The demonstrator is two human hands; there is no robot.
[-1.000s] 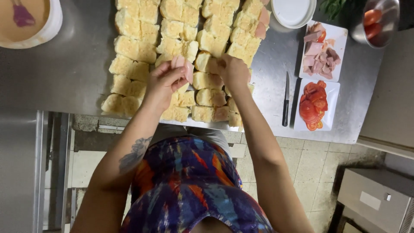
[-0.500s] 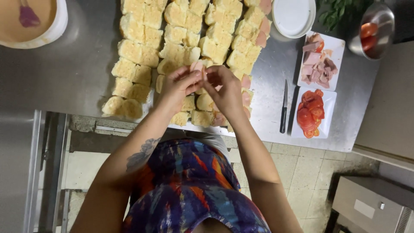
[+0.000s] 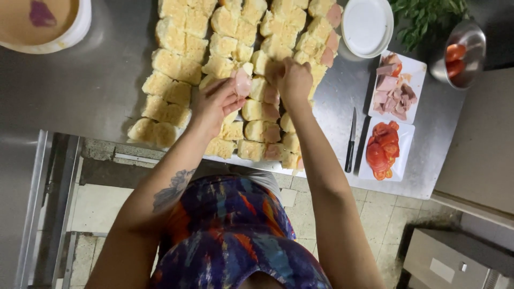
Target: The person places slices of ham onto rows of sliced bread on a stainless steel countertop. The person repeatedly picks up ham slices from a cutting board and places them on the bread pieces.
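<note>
Several split bread rolls [image 3: 225, 69] lie in rows on a steel counter [image 3: 101, 91]; some on the right hold pink ham. My left hand [image 3: 214, 104] pinches a pink ham slice [image 3: 243, 83] over the rolls in the middle. My right hand [image 3: 292, 80] rests its fingers on a roll [image 3: 265, 61] just beside it, gripping its top.
A white plate of ham pieces [image 3: 393, 88] and one of tomato slices [image 3: 383, 150] sit at the right, with a black-handled knife [image 3: 350, 142] beside them. An empty white dish [image 3: 367, 24], greens [image 3: 423, 18], a metal bowl of tomatoes [image 3: 463, 53] and a tub of sauce [image 3: 43, 24] ring the counter.
Both hands moved up the rows from the lower rolls. The left hand now holds a ham slice apart from the right, which has gone to a roll farther up.
</note>
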